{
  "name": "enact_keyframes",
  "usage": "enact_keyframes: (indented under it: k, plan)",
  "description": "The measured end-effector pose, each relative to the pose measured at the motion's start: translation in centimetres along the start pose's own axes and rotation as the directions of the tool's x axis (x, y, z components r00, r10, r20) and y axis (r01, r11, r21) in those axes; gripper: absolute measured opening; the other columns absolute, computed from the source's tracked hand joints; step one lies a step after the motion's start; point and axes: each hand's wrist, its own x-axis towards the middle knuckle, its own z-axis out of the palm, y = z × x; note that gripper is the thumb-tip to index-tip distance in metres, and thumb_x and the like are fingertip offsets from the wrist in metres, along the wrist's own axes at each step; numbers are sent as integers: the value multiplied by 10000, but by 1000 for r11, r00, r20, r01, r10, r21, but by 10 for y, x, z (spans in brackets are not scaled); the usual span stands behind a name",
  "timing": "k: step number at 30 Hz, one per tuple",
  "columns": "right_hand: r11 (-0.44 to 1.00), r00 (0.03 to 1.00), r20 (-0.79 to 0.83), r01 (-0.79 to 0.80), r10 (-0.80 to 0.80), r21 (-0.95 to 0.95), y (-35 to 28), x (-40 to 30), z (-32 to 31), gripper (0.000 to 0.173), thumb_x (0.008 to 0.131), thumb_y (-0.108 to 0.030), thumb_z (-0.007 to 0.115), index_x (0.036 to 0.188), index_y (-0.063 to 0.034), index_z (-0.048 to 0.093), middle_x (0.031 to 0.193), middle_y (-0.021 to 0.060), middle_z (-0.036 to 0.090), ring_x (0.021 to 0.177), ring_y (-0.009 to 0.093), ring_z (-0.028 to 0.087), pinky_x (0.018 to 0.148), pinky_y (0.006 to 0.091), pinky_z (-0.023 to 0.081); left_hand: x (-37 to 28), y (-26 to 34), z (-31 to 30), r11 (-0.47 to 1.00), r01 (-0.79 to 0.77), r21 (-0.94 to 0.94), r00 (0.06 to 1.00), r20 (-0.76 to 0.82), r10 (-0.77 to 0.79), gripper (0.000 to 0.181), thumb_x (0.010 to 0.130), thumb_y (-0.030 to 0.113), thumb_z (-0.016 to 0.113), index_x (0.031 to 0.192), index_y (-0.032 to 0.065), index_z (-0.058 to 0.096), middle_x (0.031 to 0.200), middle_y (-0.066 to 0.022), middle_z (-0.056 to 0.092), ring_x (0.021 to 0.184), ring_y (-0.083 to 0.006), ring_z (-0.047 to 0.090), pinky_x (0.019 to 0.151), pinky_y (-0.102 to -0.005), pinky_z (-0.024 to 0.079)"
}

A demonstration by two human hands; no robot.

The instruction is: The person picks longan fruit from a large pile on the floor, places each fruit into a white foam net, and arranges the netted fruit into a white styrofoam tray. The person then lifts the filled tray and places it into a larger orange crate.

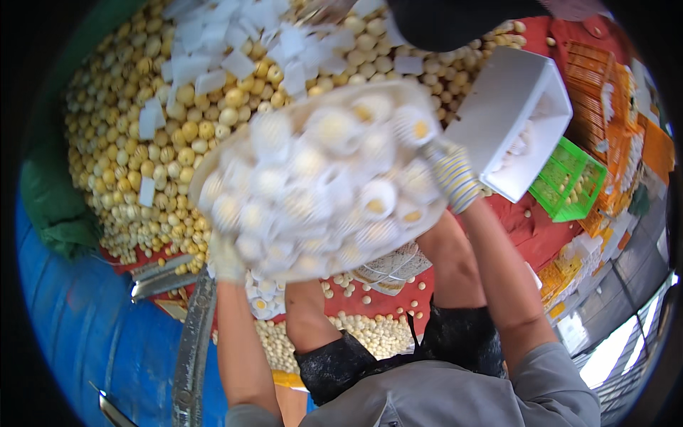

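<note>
Between my two gloved hands is a large pale basket or tray (320,181), tilted and blurred, full of round yellowish fruit in white foam net sleeves. My left hand (227,256), in a pale glove, grips its lower left edge. My right hand (453,173), in a striped knit glove, grips its right edge. Beyond it spreads a big heap of loose yellowish round fruit (155,155), with white foam sleeves (213,37) strewn on top.
A white foam box (501,112) lies tilted at the right, beside a green plastic crate (568,181) and orange crates (592,85). Red cloth (512,229) covers the floor. A metal rail (195,341) and blue sheeting (80,320) are at the left. Part of another person shows at the top.
</note>
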Motion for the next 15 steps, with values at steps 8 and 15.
enact_keyframes:
  k: [8, 15]
  plan:
    - [999, 988, 155, -12, 4, 51, -165, -175, 36, 246, 907, -260, 594, 1025, -65, 688, 920, 180, 682, 869, 375, 648, 783, 418, 502, -197, 97, -167, 926, 33, -376, 991, -105, -78, 618, 967, 421, 501, 1443, 44, 388, 1445, -144, 451, 1292, -340, 464, 1062, -504, 409]
    - [997, 996, 52, 69, -68, -26, -240, -277, 7, 321, 913, -340, 539, 1021, -76, 686, 959, 192, 678, 897, 397, 634, 793, 471, 488, -255, 143, -221, 824, 123, -553, 987, -16, -158, 503, 946, 361, 535, 1344, 55, 500, 1321, -127, 564, 1181, -337, 551, 989, -490, 471]
